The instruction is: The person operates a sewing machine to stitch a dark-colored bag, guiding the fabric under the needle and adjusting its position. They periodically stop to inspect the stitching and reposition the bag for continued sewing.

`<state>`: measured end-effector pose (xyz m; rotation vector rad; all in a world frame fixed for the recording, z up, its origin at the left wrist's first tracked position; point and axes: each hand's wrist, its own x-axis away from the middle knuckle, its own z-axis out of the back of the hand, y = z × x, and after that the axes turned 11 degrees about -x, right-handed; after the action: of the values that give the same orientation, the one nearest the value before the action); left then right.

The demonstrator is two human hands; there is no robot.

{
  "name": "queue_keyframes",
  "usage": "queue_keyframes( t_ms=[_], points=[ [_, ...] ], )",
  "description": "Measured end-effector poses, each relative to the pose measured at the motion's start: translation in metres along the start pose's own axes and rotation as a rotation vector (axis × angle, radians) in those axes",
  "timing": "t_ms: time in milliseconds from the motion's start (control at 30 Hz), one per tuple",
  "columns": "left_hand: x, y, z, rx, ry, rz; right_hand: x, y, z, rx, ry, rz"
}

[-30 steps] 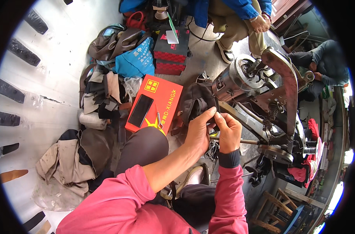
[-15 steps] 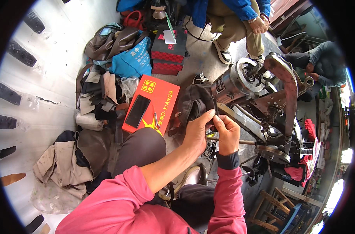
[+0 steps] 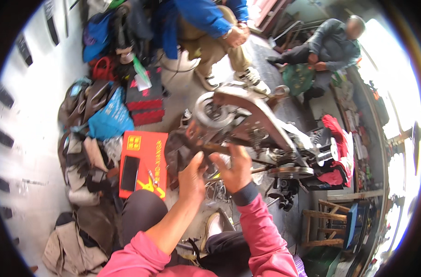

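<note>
Both my hands are raised in front of the metal sewing machine [image 3: 247, 115], slightly blurred. My left hand [image 3: 192, 177] has its thumb up beside a dark fabric item [image 3: 176, 150]; its other fingers are mostly hidden, so whether it grips the fabric is unclear. My right hand [image 3: 236, 171] is open, thumb and fingers apart, just below the machine's arm. The dark fabric item hangs in folds against the machine's left side, its exact kind unclear.
To the left, a red-orange box [image 3: 146, 147] bears a black phone [image 3: 129, 173] and a small tool. Bags and leather scraps [image 3: 76, 152] lie beyond. A seated person in blue sleeves [image 3: 201, 18] is ahead; another person [image 3: 330, 46] sits far right. A wooden stool [image 3: 328, 221] stands lower right.
My view has swung to the right, so everything sits further left in it. My hands, earlier close together pinching the dark fabric, have moved apart, and the right fingers have spread.
</note>
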<state>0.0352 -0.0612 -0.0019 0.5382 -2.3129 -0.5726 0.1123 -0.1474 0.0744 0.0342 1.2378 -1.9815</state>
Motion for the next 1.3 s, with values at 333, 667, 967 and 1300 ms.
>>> queue_keyframes(
  t_ms=[333,667,967,1300],
  points=[
    [0.007,0.013,-0.010,0.092,-0.023,0.023,0.017,0.009,-0.016,0.117,-0.107,0.120],
    [0.009,0.015,-0.009,0.028,0.010,0.096,0.019,0.004,-0.015,0.167,-0.112,0.180],
    [0.005,0.009,-0.004,0.062,-0.006,0.008,-0.002,0.000,-0.015,0.289,-0.078,0.116],
    [-0.006,0.000,0.002,0.022,-0.066,-0.023,0.026,0.006,0.013,0.011,-0.104,0.074]
  ],
)
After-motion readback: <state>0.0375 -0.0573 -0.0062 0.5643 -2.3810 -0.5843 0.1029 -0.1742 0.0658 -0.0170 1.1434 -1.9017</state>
